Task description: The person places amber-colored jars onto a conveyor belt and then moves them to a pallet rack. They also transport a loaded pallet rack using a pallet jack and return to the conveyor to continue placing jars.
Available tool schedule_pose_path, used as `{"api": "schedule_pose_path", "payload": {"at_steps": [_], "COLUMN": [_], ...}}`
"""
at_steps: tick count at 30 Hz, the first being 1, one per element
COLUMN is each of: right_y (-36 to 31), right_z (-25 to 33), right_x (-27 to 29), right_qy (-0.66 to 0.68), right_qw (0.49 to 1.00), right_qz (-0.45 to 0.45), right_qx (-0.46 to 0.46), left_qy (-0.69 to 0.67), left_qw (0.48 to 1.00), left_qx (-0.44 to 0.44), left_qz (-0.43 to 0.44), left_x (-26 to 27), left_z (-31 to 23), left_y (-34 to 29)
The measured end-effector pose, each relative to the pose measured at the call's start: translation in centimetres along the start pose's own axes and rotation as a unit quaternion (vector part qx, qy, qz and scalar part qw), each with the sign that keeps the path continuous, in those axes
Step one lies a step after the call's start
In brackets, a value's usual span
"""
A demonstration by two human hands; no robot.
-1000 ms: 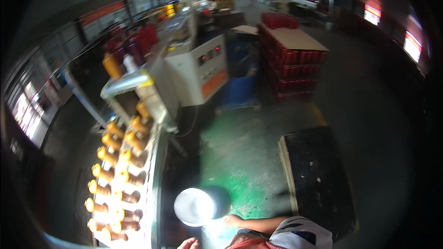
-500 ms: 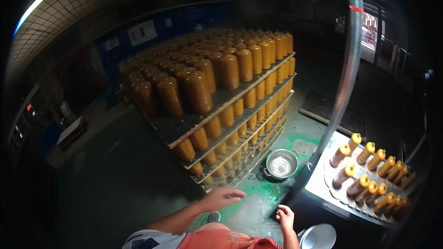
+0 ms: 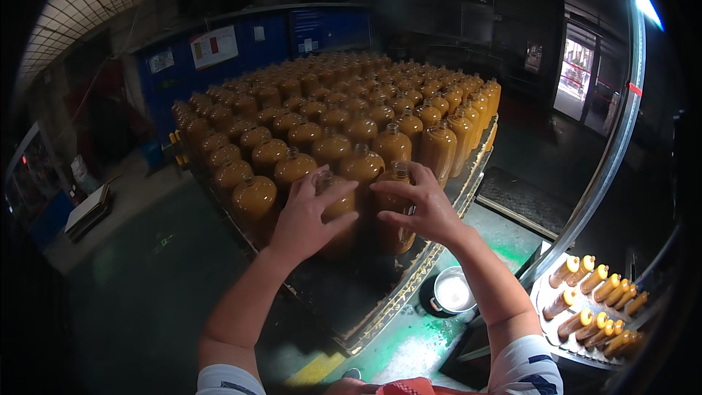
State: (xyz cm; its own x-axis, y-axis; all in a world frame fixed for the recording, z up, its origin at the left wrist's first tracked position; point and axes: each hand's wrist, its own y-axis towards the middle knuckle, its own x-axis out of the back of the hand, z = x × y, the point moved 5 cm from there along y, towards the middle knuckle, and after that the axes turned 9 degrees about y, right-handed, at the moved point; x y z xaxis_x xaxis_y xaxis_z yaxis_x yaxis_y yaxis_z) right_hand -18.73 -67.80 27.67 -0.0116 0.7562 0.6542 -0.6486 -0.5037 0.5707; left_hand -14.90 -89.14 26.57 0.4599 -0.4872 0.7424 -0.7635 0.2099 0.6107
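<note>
Both my hands reach forward to the near corner of a large block of upright clear bottles [image 3: 300,132] full of amber-brown liquid. My left hand [image 3: 298,223] curls round the shoulder of one front bottle [image 3: 336,245], thumb and fingers bent against it. Beside it, my right hand [image 3: 436,213] is curved round the upper part of another bottle [image 3: 395,238], with its fingertips near the neck. Both bottles stand on the dark board [image 3: 340,289]. My palms and fingers hide part of each one.
A metal pot [image 3: 453,291] sits on the green floor right of the stack. At the lower right, a brightly lit table [image 3: 545,296] carries rows of similar bottles. A metal post [image 3: 618,153] rises beside it. Blue panels [image 3: 256,40] line the back.
My hands have moved from near my body, forward and up onto two front bottles. The view has shifted closer to the stack, and the lit table now sits lower.
</note>
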Motion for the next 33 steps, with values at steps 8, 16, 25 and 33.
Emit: {"api": "schedule_pose_path", "payload": {"at_steps": [8,16,25,33], "right_y": [-6.4,-34.4,-70.8,-82.8], "right_z": [-3.3,-7.5,-2.3,-3.0], "right_x": [5.9,17.9,24.6,26.1], "right_qy": [0.006,0.305,0.359,0.408], "right_qw": [0.979,0.818,0.580,0.377], "right_qz": [-0.200,-0.438,-0.673,-0.782], "right_qx": [0.036,-0.216,-0.284,-0.282], "left_qy": [-0.036,-0.334,-0.744,-0.580], "left_qw": [0.981,0.935,0.538,0.210], "left_qx": [-0.061,-0.084,0.089,0.246], "left_qz": [-0.182,-0.080,0.387,0.748], "left_x": [-1.7,-5.5,-36.3,-54.3], "left_z": [-2.8,-16.1,-43.5,-67.1], "left_y": [-0.4,-5.5,-11.1,-21.4]}}
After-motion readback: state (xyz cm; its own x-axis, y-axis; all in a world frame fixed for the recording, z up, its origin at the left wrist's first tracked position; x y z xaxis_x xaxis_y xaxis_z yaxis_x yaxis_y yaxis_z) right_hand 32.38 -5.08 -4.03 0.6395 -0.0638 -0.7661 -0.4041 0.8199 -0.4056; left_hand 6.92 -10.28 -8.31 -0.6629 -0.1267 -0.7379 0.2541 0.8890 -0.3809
